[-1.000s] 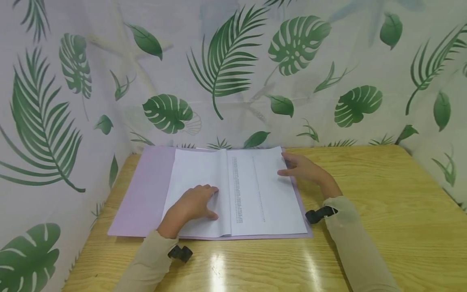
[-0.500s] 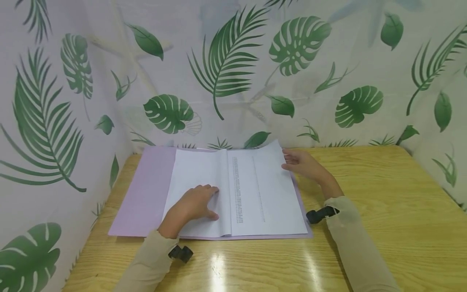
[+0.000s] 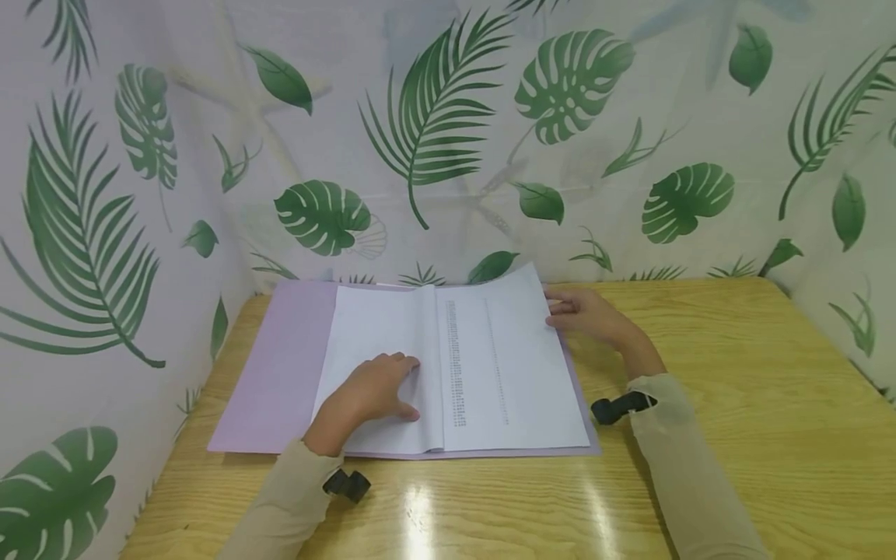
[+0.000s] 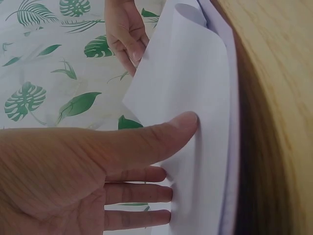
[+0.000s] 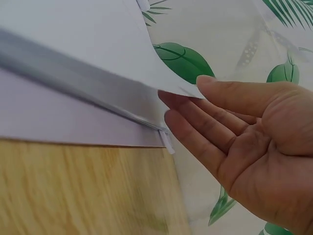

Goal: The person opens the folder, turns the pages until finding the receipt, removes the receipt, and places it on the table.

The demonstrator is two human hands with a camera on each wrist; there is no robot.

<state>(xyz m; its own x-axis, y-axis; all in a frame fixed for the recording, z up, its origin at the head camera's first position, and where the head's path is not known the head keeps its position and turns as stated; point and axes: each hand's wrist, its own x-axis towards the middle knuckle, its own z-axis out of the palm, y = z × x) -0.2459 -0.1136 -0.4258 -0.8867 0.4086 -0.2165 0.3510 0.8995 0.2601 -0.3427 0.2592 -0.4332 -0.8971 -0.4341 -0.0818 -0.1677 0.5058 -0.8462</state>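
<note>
An open lilac folder point(image 3: 280, 365) lies on the wooden table point(image 3: 735, 389) with white pages spread inside. My left hand point(image 3: 367, 393) rests flat on the left stack of pages point(image 3: 378, 327), its fingers straight point(image 4: 142, 193) and its thumb pressing the paper. My right hand point(image 3: 581, 311) is at the far right corner of the printed right page point(image 3: 511, 365). It pinches that corner between the thumb and the fingers point(image 5: 195, 90). The corner is lifted off the sheets below and curls upward point(image 4: 190, 73).
Leaf-patterned curtain walls point(image 3: 448, 140) close in the table at the back and on both sides. Bare wood lies to the right of the folder and along the front edge. Small black cameras sit on both wrists point(image 3: 345, 484) point(image 3: 619, 407).
My right hand slid from the page's surface to its far right corner and raised it. The left hand has stayed where it was.
</note>
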